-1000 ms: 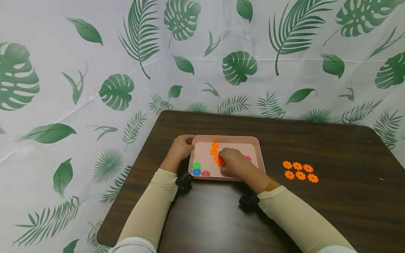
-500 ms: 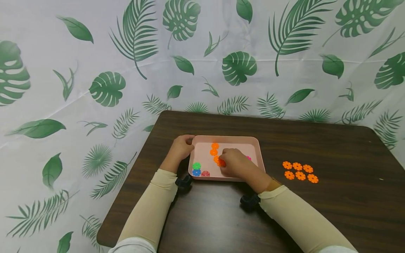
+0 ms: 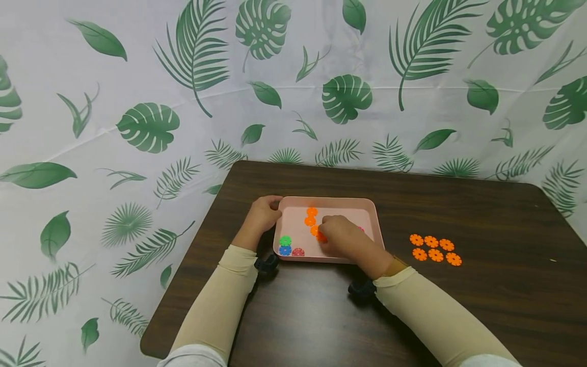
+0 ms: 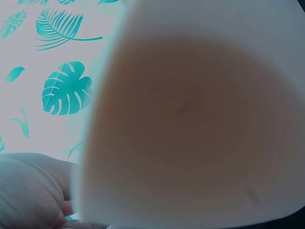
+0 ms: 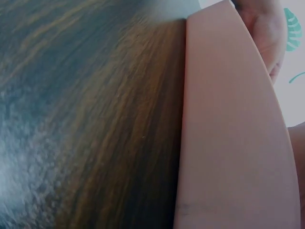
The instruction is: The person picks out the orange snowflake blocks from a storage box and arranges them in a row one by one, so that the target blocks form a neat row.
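In the head view, a pink tray (image 3: 344,206) lies on the table. My left hand (image 3: 260,218) grips its left rim near the far corner, thumb toward the inside. Over the tray's middle, my right hand (image 3: 343,235) pinches an orange notched disc (image 3: 322,237) with bent fingers that partly cover it. Just left of that sits another orange disc (image 3: 314,230), and two joined-looking orange discs (image 3: 310,220) lie farther back. At the near left corner are a green disc (image 3: 285,240), a blue disc (image 3: 285,251) and a red disc (image 3: 298,252). The right hand mostly hides a pink disc (image 3: 361,228).
Two rows of orange discs (image 3: 435,249) lie on the dark wooden table (image 3: 504,229), right of the tray. A leaf-patterned cloth (image 3: 293,61) hangs behind. The tray's outer wall (image 5: 228,119) fills much of the right wrist view; the left wrist view is mostly a blurred pale shape.
Both hands, the tray and the discs stay almost where they were. At the left of the head view, the cloth's leaf pattern has shifted leftward.
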`<state>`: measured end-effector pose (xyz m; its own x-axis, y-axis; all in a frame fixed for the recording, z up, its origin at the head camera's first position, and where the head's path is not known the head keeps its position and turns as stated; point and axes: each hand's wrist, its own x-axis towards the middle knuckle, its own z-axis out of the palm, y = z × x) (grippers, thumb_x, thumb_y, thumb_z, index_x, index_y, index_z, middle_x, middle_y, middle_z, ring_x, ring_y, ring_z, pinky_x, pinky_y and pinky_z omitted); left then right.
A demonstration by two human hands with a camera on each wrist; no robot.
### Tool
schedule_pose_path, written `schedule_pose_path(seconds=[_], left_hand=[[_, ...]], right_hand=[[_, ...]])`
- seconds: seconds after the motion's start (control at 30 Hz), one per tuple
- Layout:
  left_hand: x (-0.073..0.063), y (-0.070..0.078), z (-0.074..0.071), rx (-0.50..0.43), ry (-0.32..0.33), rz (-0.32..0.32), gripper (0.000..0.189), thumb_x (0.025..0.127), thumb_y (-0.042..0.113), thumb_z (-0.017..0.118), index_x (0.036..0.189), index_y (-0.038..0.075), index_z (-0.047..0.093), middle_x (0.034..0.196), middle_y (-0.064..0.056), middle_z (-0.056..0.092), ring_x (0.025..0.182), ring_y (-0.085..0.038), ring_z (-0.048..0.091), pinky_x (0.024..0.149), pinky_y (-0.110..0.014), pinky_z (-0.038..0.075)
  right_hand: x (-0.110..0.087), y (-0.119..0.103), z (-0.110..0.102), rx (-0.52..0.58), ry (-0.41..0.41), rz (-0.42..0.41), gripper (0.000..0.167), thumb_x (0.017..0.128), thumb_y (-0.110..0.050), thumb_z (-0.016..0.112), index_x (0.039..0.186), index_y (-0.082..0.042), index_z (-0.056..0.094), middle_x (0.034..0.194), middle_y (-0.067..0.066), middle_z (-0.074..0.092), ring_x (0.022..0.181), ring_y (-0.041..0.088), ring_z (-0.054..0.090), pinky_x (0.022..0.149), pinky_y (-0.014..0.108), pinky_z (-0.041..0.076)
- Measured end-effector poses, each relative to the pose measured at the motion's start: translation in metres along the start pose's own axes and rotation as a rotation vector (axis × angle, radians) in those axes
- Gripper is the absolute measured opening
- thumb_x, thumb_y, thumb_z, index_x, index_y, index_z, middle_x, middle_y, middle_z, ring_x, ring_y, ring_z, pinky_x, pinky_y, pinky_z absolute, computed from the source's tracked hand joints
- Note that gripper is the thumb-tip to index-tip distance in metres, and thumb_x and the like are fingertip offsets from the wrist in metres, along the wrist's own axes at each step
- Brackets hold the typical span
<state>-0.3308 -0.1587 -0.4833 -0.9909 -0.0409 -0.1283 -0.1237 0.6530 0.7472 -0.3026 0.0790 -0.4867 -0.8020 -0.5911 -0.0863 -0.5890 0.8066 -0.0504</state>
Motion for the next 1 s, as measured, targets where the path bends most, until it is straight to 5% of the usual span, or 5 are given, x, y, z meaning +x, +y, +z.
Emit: schedule_pose_path(seconds=[0.2,0.4,0.6,1.0], left_hand=[[0.000,0.000,0.002,0.000,-0.008,-0.004,0.051,0.094,0.013,0.068,0.145,0.016,0.062,0.128,-0.014,0.069,0.110,-0.030,0.068,0.095,-0.047,0.058],[0.000,-0.001,0.003,-0.012,-0.019,0.006,0.051,0.094,0.012,0.068,0.145,0.015,0.062,0.129,-0.015,0.070,0.111,-0.030,0.069,0.094,-0.047,0.058],[0.001,-0.001,0.005,-0.001,-0.013,0.015,0.051,0.094,0.013,0.068,0.144,0.016,0.063,0.129,-0.015,0.069,0.112,-0.031,0.068,0.094,-0.047,0.058],[0.003,-0.005,0.000,0.005,0.006,0.038,0.050,0.093,0.012,0.066,0.143,0.016,0.064,0.127,-0.016,0.069,0.110,-0.031,0.067,0.093,-0.047,0.058]], right_hand=[[-0.003,0.002,0.004,-0.006,0.049,-0.013,0.013,0.083,-0.022,0.077,0.081,-0.011,0.070,0.076,0.001,0.050,0.066,0.021,0.048,0.065,0.033,0.046],[-0.011,0.014,0.001,0.212,0.090,0.034,0.013,0.083,-0.023,0.080,0.087,-0.012,0.074,0.077,-0.001,0.055,0.069,0.018,0.049,0.064,0.030,0.044],[-0.028,0.035,-0.009,0.376,0.165,0.081,0.031,0.080,-0.020,0.083,0.107,-0.005,0.079,0.086,0.000,0.067,0.077,0.018,0.054,0.072,0.032,0.053],[-0.112,0.100,-0.030,0.435,0.270,0.237,0.034,0.085,-0.015,0.081,0.114,0.001,0.075,0.097,0.008,0.071,0.085,0.024,0.062,0.077,0.043,0.057]])
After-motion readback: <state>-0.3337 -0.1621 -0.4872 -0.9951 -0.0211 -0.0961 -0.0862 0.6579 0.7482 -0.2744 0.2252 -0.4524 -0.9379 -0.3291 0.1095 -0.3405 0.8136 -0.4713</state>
